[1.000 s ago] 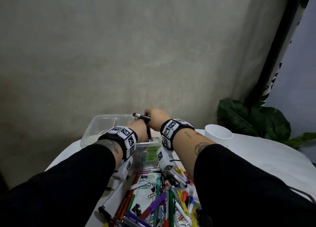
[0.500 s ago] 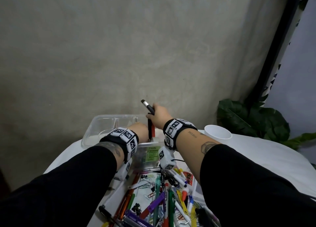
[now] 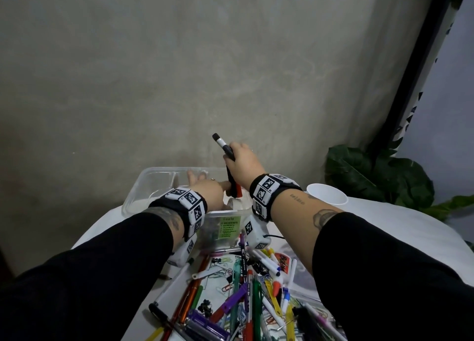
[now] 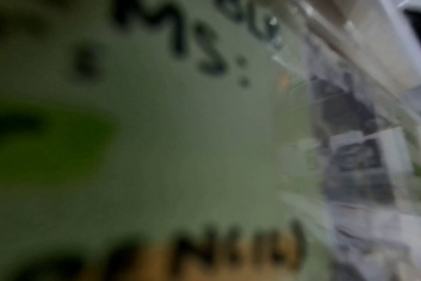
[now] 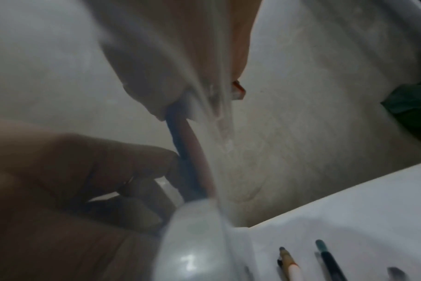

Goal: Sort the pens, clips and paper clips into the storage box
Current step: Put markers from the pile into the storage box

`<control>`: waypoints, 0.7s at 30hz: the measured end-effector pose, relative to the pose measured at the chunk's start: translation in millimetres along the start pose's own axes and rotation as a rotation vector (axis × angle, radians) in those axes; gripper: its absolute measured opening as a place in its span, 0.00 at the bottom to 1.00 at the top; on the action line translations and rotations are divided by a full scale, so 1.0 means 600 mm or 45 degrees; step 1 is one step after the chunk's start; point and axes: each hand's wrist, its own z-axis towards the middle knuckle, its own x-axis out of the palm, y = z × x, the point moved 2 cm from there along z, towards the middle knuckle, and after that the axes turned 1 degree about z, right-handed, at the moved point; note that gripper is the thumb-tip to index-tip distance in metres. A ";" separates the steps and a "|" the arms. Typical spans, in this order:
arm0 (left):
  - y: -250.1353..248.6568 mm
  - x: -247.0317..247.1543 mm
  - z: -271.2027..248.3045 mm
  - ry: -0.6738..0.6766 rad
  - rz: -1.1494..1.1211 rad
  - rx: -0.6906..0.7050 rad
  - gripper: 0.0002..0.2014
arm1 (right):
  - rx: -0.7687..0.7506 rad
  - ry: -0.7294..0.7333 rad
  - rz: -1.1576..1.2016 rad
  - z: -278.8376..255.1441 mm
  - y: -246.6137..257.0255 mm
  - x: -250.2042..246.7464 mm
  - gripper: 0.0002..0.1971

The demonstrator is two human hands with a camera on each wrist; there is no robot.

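Pens stand nearly upright in the right hand, whose grip is curled round a small bundle: a black marker with a white band and dark tip pointing up toward the wall, and at least one red-ended barrel poking out below, over the clear plastic storage box. Held steep like this, the bundle seems meant to go into a compartment end first rather than be laid flat. In the right wrist view the fingers press a dark barrel against a pinkish one, which keeps the bundle together. The left hand reaches into the box with fingers spread and relaxed, its grip wide and holding nothing, apparently steadying the box or making room; exactly what it touches is hidden. The left wrist view shows only a blurred label with dark lettering and the clear box wall, so that camera sits hard against the box front. A green label headed "Tools" marks the near compartment. Most of the job looks undone: a heap of coloured pens, binder clips and paper clips covers the white counter in front of the box. A white cup stands beside the right wrist, and a leafy plant behind it.
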 end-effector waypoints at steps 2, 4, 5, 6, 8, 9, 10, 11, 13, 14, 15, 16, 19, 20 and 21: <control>0.000 -0.001 0.001 -0.015 -0.051 0.053 0.20 | 0.007 -0.081 0.040 -0.003 -0.005 -0.008 0.08; 0.001 0.000 -0.001 -0.016 -0.054 0.076 0.19 | 0.018 -0.155 0.052 -0.004 -0.009 -0.016 0.07; 0.000 -0.002 -0.004 -0.015 -0.019 0.090 0.19 | 0.023 -0.169 0.056 -0.004 -0.011 -0.019 0.07; -0.001 -0.005 -0.003 -0.017 0.030 0.112 0.19 | 0.029 -0.168 0.061 -0.004 -0.013 -0.020 0.07; -0.007 -0.013 -0.001 0.028 0.117 0.155 0.18 | 0.041 -0.147 0.073 -0.005 -0.014 -0.023 0.08; -0.010 -0.019 -0.003 0.070 0.166 0.166 0.18 | 0.046 -0.136 0.072 -0.006 -0.013 -0.024 0.08; -0.012 -0.023 -0.004 0.101 0.208 0.181 0.18 | 0.052 -0.126 0.070 -0.006 -0.013 -0.024 0.08; -0.013 -0.026 -0.006 0.109 0.233 0.204 0.17 | 0.057 -0.120 0.071 -0.006 -0.012 -0.024 0.08; -0.016 -0.032 -0.012 0.063 0.258 0.253 0.14 | 0.067 -0.113 0.079 -0.006 -0.012 -0.024 0.08; -0.017 -0.034 -0.013 0.036 0.272 0.266 0.12 | 0.072 -0.108 0.082 -0.006 -0.013 -0.024 0.08; -0.019 -0.038 -0.015 0.006 0.284 0.277 0.11 | 0.074 -0.104 0.081 -0.007 -0.014 -0.023 0.08; -0.021 -0.039 -0.014 -0.018 0.289 0.283 0.10 | 0.070 -0.106 0.080 -0.007 -0.014 -0.023 0.08; -0.023 -0.041 -0.012 -0.073 0.238 0.278 0.08 | 0.048 -0.150 0.115 -0.010 -0.014 -0.024 0.07; -0.021 -0.039 -0.011 -0.091 0.194 0.276 0.08 | 0.039 -0.173 0.120 -0.011 -0.013 -0.025 0.07; -0.019 -0.038 -0.010 -0.115 0.145 0.279 0.08 | 0.025 -0.206 0.113 -0.012 -0.011 -0.028 0.07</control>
